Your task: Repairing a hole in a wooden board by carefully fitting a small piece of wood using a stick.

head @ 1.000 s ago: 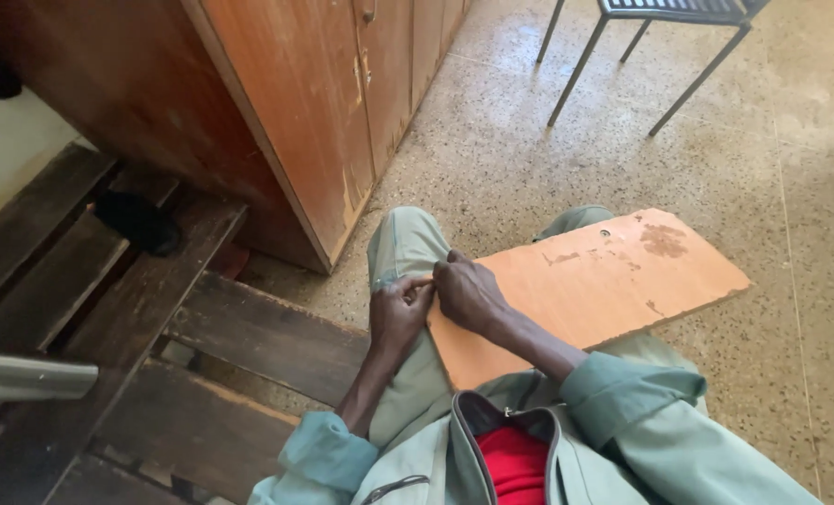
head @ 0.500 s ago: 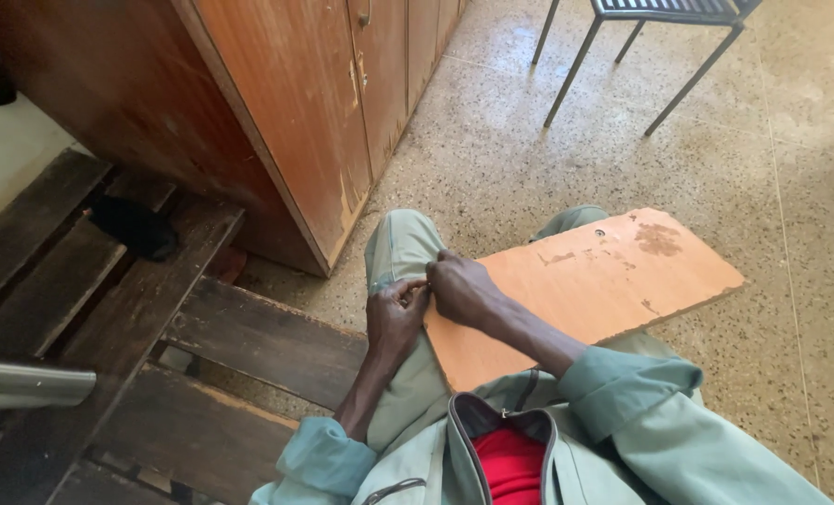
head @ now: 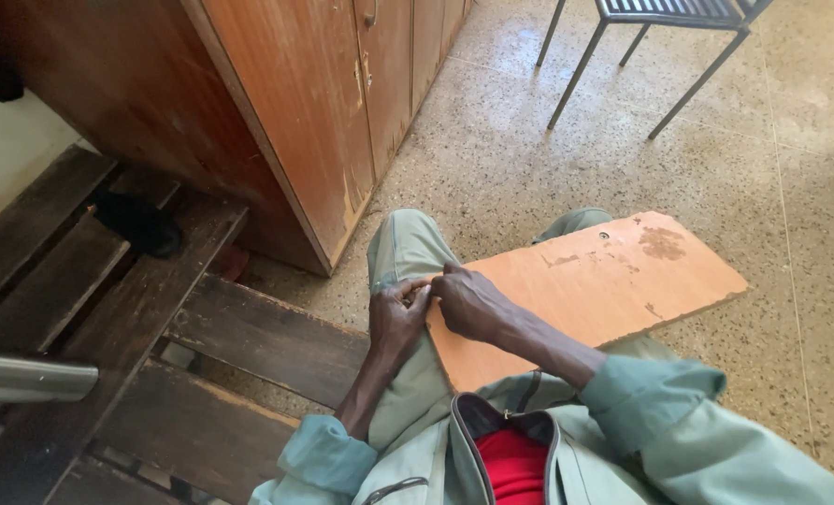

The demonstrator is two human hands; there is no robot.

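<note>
- While the board (head: 590,290) lies flat across the lap, a wooden cabinet (head: 333,122) stands beyond its left end and a metal chair (head: 660,37) well beyond its far edge, on the speckled floor (head: 791,215).
- Left of the board runs a dark slatted surface (head: 155,318).
- Nothing lies on top of the board.
- Beside the board's left end, the left hand (head: 394,318) and right hand (head: 473,304) meet on the trouser knee (head: 408,252).
- Fingers (head: 415,297) of both are curled narrow, pinching something too small to tell.
</note>
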